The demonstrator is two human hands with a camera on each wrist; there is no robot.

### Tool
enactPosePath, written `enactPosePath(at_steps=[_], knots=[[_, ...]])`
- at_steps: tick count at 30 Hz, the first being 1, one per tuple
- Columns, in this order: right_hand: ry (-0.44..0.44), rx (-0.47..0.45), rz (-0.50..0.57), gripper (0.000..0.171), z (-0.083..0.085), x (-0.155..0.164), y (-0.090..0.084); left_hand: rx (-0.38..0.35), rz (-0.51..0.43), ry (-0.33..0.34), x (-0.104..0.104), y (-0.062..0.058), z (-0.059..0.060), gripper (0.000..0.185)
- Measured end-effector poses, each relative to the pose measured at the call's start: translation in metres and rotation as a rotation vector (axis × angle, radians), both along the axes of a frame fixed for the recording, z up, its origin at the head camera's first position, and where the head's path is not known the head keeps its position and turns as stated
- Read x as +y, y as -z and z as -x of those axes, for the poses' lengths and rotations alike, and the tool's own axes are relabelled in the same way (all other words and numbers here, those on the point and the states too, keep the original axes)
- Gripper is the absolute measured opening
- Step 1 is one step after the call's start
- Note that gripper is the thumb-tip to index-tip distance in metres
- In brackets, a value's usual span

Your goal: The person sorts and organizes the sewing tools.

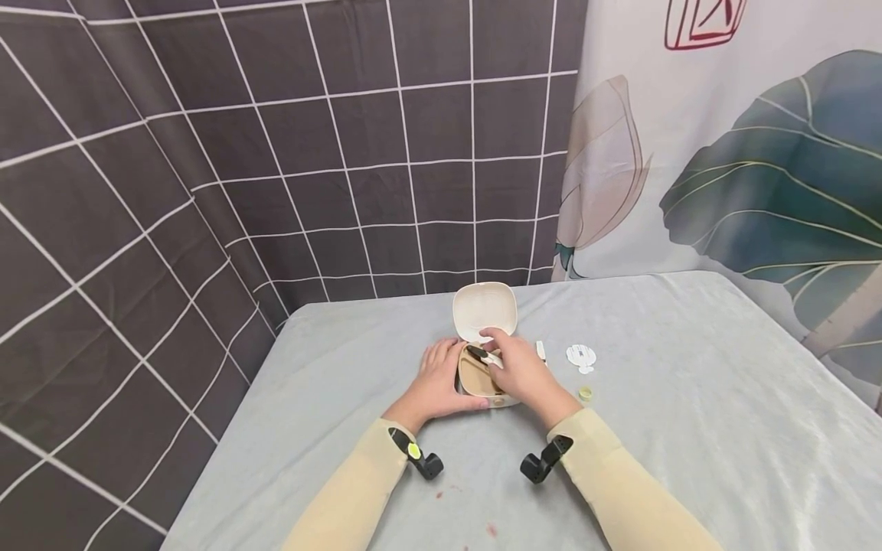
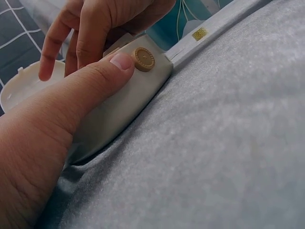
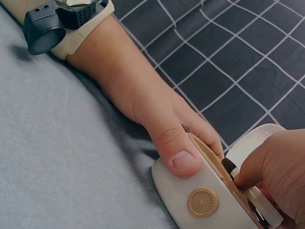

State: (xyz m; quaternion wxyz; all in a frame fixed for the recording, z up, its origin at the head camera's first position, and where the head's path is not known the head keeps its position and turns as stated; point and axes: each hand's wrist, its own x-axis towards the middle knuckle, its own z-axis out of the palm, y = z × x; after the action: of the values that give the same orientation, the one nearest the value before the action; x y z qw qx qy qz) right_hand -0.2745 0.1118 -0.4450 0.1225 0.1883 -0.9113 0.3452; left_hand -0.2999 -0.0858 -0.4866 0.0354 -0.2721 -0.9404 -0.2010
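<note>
A small white case (image 1: pixel 506 401) with a tan inside stands on the grey cloth, its white lid (image 1: pixel 485 308) tipped open at the back. My left hand (image 1: pixel 432 389) grips the case from the left, the thumb pressing its front wall beside a round tan button (image 2: pixel 144 59). Over the opening, my right hand (image 1: pixel 527 376) pinches a slim white and black stick-like item (image 1: pixel 491 359), its black end pointing left. In the right wrist view, the fingers of the right hand (image 3: pixel 281 167) reach the case's rim. They partly hide the item, so its exact kind is unclear.
Right of the case lie a thin white piece (image 1: pixel 540 350), a round white printed piece (image 1: pixel 581 355) and a small yellow-green round thing (image 1: pixel 585 393). Grey cloth (image 1: pixel 689 428) covers the table. A dark checked curtain (image 1: pixel 365 153) hangs behind it.
</note>
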Motion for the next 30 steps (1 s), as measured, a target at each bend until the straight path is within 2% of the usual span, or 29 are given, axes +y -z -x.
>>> enactPosePath(at_steps=[7,12,23,30], knots=[[0.002,-0.011,0.007,0.051,0.0004,-0.0007,0.0007,-0.04,-0.004,-0.015,0.0008,0.0003,0.0009,0.114],[-0.001,0.014,-0.003,0.048,0.0023,-0.0007,0.0041,-0.057,-0.008,-0.019,0.001,-0.0008,-0.0001,0.114],[-0.027,0.052,0.007,0.044,0.0031,0.0,0.004,-0.069,-0.002,-0.018,0.0004,-0.0012,-0.0004,0.115],[-0.054,0.014,0.056,0.043,0.0038,0.0052,0.0038,-0.058,-0.01,-0.009,0.0001,-0.0011,-0.0007,0.113]])
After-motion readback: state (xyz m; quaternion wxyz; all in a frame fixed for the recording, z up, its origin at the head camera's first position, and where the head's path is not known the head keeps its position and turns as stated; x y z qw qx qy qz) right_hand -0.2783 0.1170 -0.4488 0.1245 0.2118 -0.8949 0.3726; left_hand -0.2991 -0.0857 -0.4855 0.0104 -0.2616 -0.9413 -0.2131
